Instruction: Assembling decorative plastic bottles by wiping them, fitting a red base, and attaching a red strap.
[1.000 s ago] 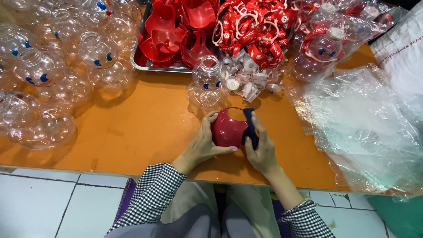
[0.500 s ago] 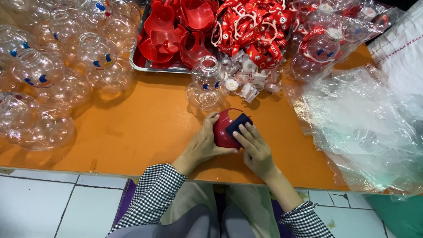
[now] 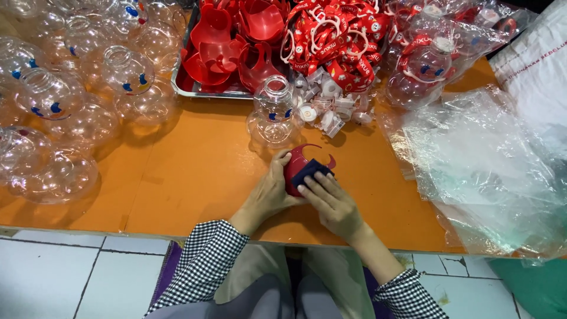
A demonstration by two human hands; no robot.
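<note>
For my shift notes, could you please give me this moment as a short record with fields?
Surface: orange table
Left hand: grips the red horned plastic cap
Right hand: presses a dark blue cloth pad onto that cap
Nearest item: clear round plastic bottle, upright, just beyond the cap
Far edge: metal tray holding red plastic cups
Left side: heap of clear round plastic bottles
Right side: crumpled clear plastic bags
</note>
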